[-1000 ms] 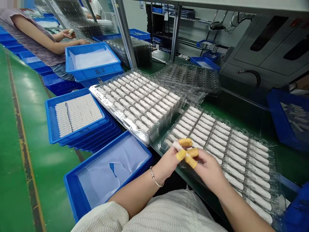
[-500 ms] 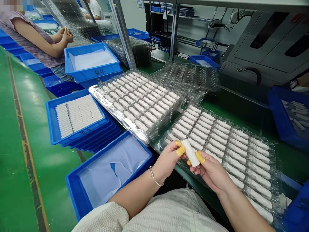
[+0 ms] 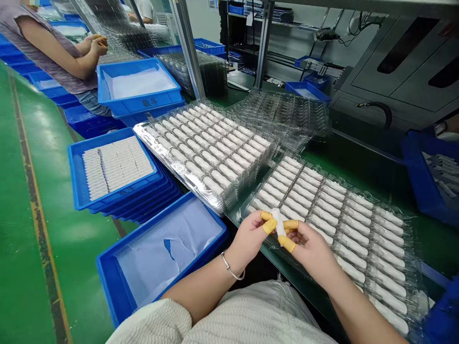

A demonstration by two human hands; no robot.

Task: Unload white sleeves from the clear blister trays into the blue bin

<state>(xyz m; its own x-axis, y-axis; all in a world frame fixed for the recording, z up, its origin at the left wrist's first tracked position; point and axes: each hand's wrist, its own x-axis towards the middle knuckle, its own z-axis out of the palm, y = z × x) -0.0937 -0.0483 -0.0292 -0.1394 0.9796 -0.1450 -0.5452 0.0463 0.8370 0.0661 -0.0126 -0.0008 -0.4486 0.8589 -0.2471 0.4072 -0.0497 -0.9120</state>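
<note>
Over the near left corner of a transparent tray [image 3: 411, 241] filled with rows of white pieces, the left hand [image 3: 253, 234] and the right hand [image 3: 310, 243] hold a single white piece [image 3: 279, 222] between them. The left grip is narrow, thumb and forefinger pinching the upper end; the right grip is closed about the lower end, its thumb in front, though the fingers behind are partly hidden. The piece slants slightly, its lower end toward the person's body. Yellow covers [image 3: 269, 226] sheathe the fingertips of both hands, and a thin bracelet [image 3: 233, 269] circles the left wrist. The tray lies on a dark green worktop [image 3: 358, 165]; just beside it, to the left, rises a stack of similar filled trays [image 3: 172, 169], with more transparent trays [image 3: 283, 114] behind. Farther left, a blue bin [image 3: 107, 284] lined with a pale sheet stands near another blue bin [image 3: 77, 179] holding close-set white pieces. Beyond these, a co-worker [image 3: 50, 55] has both hands brought together.
</note>
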